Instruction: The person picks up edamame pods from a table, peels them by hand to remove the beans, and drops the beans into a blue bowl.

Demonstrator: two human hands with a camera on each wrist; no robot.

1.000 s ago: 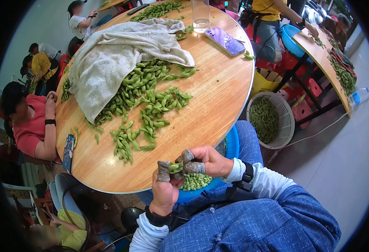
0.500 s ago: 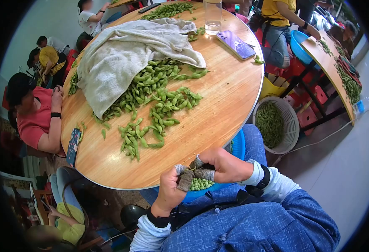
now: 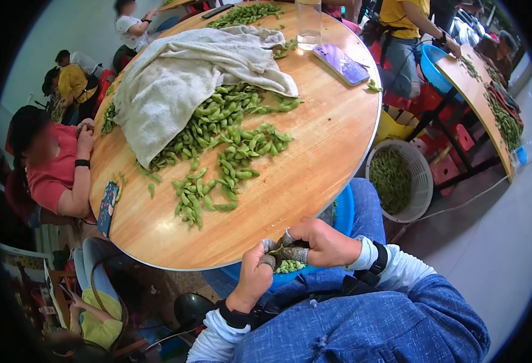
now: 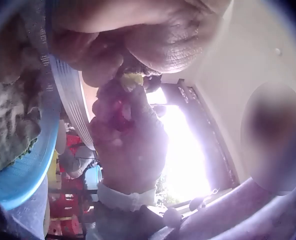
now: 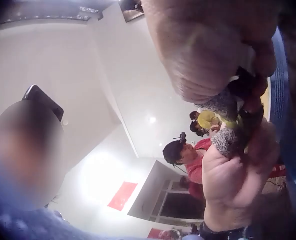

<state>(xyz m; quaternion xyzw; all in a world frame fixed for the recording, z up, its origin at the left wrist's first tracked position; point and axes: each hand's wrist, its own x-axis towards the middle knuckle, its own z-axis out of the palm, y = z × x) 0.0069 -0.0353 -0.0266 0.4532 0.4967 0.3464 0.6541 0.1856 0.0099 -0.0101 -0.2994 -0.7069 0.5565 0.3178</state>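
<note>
Both hands meet over a blue basin (image 3: pixel 290 279) in the lap, below the round table's near edge. Between the wrapped fingertips a green pod (image 4: pixel 132 80) shows in the left wrist view, mostly hidden by the fingers. The left hand (image 3: pixel 254 275) pinches it from one side, and the right hand (image 3: pixel 326 243) pinches it from the other. Grey coverings wrap the thumbs and fingers. Shelled green beans (image 3: pixel 290 266) lie in the basin beneath. Whole pods (image 3: pixel 217 163) are heaped on the table, partly under a pale cloth (image 3: pixel 169 85).
A phone (image 3: pixel 341 63) and a glass (image 3: pixel 308 27) stand at the table's far side, with a dark patterned phone (image 3: pixel 107 209) at the left edge. A white basket (image 3: pixel 420 181) of pods is on the floor at right. Several people sit around.
The hands have closed in around the pod, which showed more plainly a second ago. The head view has shifted slightly, moving the table to the right in it.
</note>
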